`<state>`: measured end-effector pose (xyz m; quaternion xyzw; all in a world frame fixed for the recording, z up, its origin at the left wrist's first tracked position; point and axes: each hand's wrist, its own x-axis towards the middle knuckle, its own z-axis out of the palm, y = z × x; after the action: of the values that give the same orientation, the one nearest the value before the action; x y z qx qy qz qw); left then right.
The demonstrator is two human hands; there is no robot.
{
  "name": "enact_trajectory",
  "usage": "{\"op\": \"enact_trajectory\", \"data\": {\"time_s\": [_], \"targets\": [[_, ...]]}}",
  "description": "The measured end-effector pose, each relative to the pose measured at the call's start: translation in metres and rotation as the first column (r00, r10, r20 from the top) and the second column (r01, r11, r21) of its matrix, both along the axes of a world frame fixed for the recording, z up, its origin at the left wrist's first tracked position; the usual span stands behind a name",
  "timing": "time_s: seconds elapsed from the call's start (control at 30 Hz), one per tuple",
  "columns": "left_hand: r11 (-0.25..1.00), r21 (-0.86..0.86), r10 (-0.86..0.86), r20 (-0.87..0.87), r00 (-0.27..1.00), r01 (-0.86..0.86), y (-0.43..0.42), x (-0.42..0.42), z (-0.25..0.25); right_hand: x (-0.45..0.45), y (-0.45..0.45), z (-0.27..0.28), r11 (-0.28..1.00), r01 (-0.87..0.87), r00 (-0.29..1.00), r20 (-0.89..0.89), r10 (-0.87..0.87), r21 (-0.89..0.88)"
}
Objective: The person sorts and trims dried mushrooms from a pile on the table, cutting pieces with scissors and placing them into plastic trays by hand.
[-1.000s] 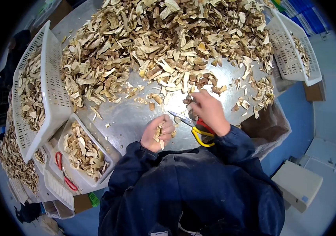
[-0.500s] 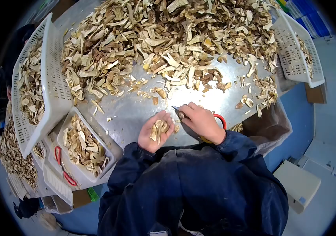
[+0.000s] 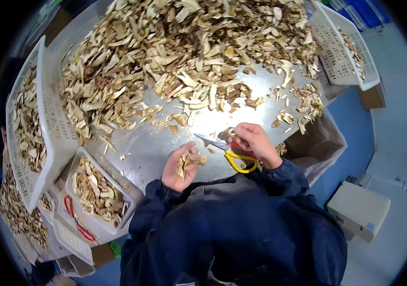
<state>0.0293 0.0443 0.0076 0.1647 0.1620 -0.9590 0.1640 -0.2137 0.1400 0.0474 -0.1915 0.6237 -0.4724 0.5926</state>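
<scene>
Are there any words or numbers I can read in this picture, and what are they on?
There are none I can read.
Small blue label on the white box: too small and blurred.
Pale patch low on the dark blue clothing: cut off by the picture's edge, so I can't tell if it has writing.
Scissors with the yellow loop: no writing I can make out.

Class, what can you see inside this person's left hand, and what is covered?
Several pale slices lie in the left hand, against the palm. The curled fingers cover part of them, so their exact number and anything underneath cannot be seen.
</scene>
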Motion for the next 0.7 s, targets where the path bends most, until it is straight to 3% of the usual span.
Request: {"op": "enact_trajectory", "data": {"time_s": [0.1,0.13,0.17,0.2,0.27,0.33,0.4,0.43,0.5,0.53,0.6,0.7], "targets": [[0.999,0.027,-0.031,-0.007,0.999,0.031,-0.001,-0.001,-0.003,-0.043,0.027,0.005,0.983,0.184,0.940,-0.293,-0.173,0.010],[0.999,0.030,-0.033,-0.030,0.999,0.034,-0.001,-0.001,-0.003,-0.064,0.041,-0.002,0.967,0.253,0.838,-0.505,-0.205,0.028],[0.999,0.034,-0.033,-0.052,0.998,0.035,-0.002,-0.002,-0.002,-0.082,0.055,-0.002,0.958,0.286,0.669,-0.716,-0.201,-0.002],[0.999,0.038,-0.031,-0.072,0.997,0.034,-0.003,-0.002,-0.001,-0.090,0.061,0.011,0.940,0.336,0.375,-0.924,-0.078,0.057],[0.997,0.040,-0.057,-0.060,0.997,0.059,-0.004,-0.003,-0.002,-0.095,0.060,0.026,0.870,0.470,0.028,-0.987,0.155,0.150],[0.997,0.016,-0.071,-0.065,0.995,0.072,-0.004,-0.005,-0.003,-0.091,0.045,0.030,0.918,0.395,0.033,-0.999,0.033,0.043],[0.998,0.015,-0.065,-0.048,0.997,0.065,-0.003,-0.007,0.001,-0.083,0.021,0.023,0.980,0.198,0.247,-0.968,-0.044,0.006],[0.998,0.013,-0.060,-0.038,0.997,0.060,-0.002,-0.008,0.003,-0.074,0.009,0.013,0.992,0.103,0.257,-0.961,-0.101,-0.077],[0.999,-0.013,-0.051,0.023,0.998,0.051,-0.001,-0.009,0.009,-0.057,-0.012,0.002,0.999,-0.052,0.181,-0.983,0.017,0.008],[0.999,-0.026,-0.044,0.057,0.997,0.045,0.000,-0.009,0.011,-0.048,-0.018,-0.005,0.997,-0.054,0.082,-0.995,0.064,0.060],[0.999,-0.034,-0.030,0.038,0.999,0.032,0.001,-0.009,0.011,-0.038,-0.024,-0.018,0.997,-0.022,0.066,-0.995,0.072,0.070],[0.998,-0.058,-0.034,0.018,0.999,0.035,0.002,-0.010,0.005,-0.037,-0.020,-0.023,0.981,-0.133,0.142,-0.983,-0.120,-0.139]]}}
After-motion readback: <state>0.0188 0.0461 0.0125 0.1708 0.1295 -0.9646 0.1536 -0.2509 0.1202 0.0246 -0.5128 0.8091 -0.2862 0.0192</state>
